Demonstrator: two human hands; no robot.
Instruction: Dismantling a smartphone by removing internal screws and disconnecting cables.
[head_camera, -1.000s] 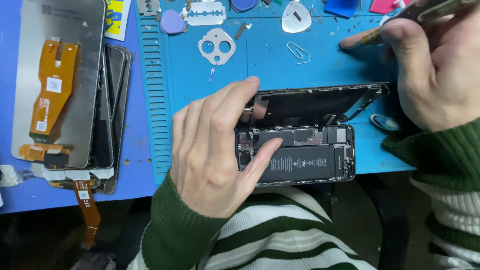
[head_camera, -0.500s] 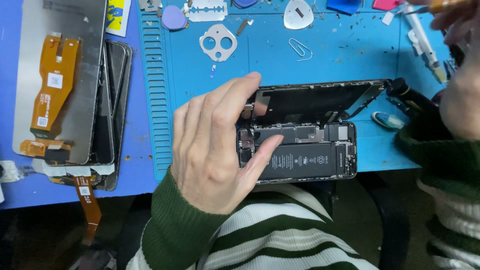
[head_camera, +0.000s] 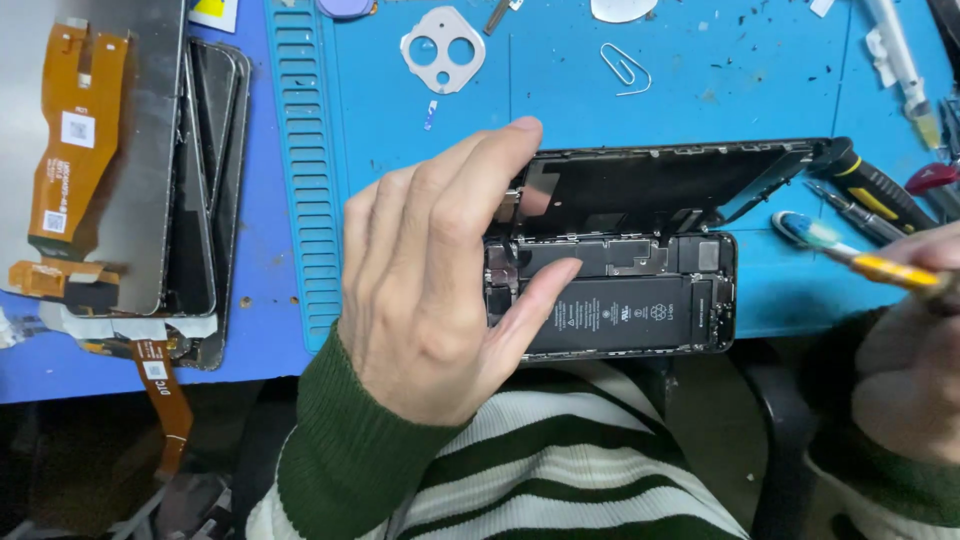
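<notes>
Two hands work over a blue surface (head_camera: 640, 110) covered by a repair mat with a ridged strip along its left side. Largest of what lies there is the stack of grey display panels (head_camera: 130, 170) at the far left, with orange flex cables (head_camera: 75, 140) draped across the top one and another cable hanging off the near edge. The left hand (head_camera: 440, 270) comes next in size: its green-cuffed sleeve rises from below, and the fingers (head_camera: 470, 170) curve together over the left end of the opened phone (head_camera: 615, 300), the thumb pressed on the inner parts beside the black battery (head_camera: 620, 315), the forefinger tip touching the raised screen. The phone lies near the front edge of the mat, close to the person's striped jumper, its body flat and its screen panel (head_camera: 660, 185) tipped up along the far side, hinged open like a book. The right hand (head_camera: 905, 370) sits at the lower right edge, blurred; its fingers close around a thin yellow-handled tool (head_camera: 880, 270) whose pale tip points left toward the phone's right end without touching it. Just beyond that tip lie a black-and-yellow screwdriver (head_camera: 870, 185) and a slimmer metal tool (head_camera: 850, 210). Farther back sit a white camera-lens frame (head_camera: 443, 48) with two round holes, then a paper clip (head_camera: 625, 70).
</notes>
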